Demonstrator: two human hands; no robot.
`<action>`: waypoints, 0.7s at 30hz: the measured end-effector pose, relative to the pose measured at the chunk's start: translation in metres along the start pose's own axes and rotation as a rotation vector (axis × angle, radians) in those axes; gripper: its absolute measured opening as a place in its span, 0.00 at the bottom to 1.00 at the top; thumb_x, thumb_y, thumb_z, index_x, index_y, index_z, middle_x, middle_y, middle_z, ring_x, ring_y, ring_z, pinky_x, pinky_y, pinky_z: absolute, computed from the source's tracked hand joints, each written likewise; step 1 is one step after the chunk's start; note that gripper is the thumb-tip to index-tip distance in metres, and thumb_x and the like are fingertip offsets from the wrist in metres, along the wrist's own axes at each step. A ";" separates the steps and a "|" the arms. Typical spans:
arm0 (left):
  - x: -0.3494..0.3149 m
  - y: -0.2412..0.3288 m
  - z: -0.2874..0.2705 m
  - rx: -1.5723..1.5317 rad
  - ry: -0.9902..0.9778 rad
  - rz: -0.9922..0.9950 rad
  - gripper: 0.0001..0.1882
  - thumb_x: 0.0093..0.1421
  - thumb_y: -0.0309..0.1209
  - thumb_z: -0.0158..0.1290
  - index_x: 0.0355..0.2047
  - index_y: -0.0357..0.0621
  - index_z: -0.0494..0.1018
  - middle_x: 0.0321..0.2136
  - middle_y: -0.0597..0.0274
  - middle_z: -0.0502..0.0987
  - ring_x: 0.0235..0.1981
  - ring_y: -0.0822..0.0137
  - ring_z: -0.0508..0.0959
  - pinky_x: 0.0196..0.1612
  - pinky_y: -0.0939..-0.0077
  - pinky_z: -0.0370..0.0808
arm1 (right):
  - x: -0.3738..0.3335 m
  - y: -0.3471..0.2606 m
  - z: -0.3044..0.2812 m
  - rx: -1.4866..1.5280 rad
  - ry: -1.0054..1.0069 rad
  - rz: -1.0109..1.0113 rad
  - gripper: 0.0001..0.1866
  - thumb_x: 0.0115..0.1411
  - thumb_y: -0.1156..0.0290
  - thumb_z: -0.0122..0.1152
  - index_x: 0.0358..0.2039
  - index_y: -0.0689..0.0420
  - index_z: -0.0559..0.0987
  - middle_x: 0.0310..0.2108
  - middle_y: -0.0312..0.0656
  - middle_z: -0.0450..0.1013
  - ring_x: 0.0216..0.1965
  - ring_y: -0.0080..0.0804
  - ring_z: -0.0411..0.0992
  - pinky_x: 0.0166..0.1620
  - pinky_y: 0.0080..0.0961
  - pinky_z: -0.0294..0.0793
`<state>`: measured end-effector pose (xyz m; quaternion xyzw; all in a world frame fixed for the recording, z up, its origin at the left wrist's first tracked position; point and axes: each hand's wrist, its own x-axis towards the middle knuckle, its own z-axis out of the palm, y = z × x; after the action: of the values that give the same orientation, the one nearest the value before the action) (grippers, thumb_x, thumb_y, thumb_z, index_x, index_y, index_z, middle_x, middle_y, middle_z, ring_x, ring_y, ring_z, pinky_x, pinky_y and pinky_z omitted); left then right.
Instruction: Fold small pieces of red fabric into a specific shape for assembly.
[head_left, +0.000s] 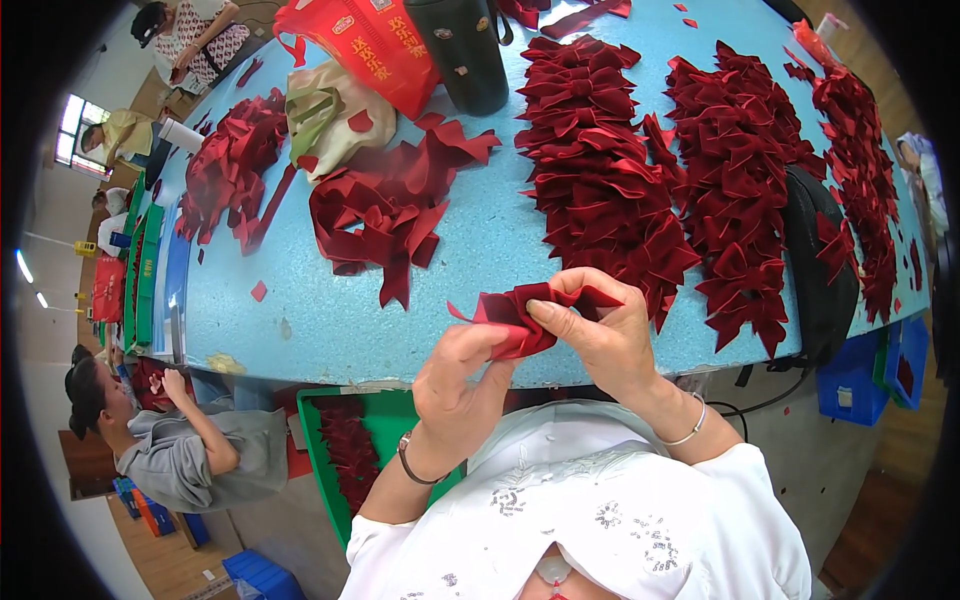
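Between my two hands, just over the table's near edge, is a dark red velvet bow (515, 312). My left hand (462, 375) grips its left lower part, fingers curled against the fabric. With thumb on top, my right hand (600, 330) pinches the bow's middle and right side. Beyond my hands lies a loose heap of red ribbon pieces (385, 205). Thick rows of finished-looking red bows (605, 150) cover the table ahead and to the right, with another row (725, 190) beside them.
A dark green flask (460, 55), a red bag (360, 50) and a cream cloth bag (345, 115) stand at the back of the blue table (480, 235). A green crate (325, 470) holding bows is below at left. A black bag (820, 270) hangs over the right edge. A co-worker (190, 440) sits at left.
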<state>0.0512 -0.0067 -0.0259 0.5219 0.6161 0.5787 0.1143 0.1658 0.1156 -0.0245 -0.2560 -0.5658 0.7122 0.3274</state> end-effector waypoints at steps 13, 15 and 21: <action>0.009 -0.002 -0.014 -0.485 -0.061 -0.376 0.23 0.55 0.17 0.56 0.52 0.34 0.65 0.38 0.55 0.78 0.38 0.71 0.77 0.41 0.81 0.74 | 0.004 0.013 -0.011 0.359 -0.202 0.203 0.09 0.57 0.72 0.61 0.37 0.63 0.76 0.32 0.36 0.73 0.34 0.19 0.69 0.39 0.17 0.69; 0.010 -0.003 -0.015 -0.592 -0.065 -0.407 0.23 0.55 0.18 0.55 0.52 0.34 0.65 0.38 0.57 0.78 0.38 0.72 0.77 0.41 0.81 0.74 | 0.003 0.015 -0.013 0.389 -0.213 0.202 0.10 0.57 0.72 0.61 0.38 0.63 0.76 0.33 0.37 0.74 0.34 0.20 0.70 0.40 0.18 0.69; 0.011 0.002 -0.013 -0.555 -0.062 -0.427 0.23 0.55 0.17 0.56 0.52 0.34 0.66 0.37 0.57 0.77 0.37 0.72 0.76 0.42 0.80 0.74 | 0.000 0.011 -0.013 0.353 -0.252 0.181 0.13 0.55 0.73 0.63 0.40 0.64 0.76 0.34 0.38 0.74 0.36 0.20 0.70 0.42 0.19 0.70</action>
<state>0.0379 -0.0061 -0.0156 0.3477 0.5266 0.6711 0.3890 0.1733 0.1220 -0.0383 -0.1534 -0.4439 0.8527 0.2287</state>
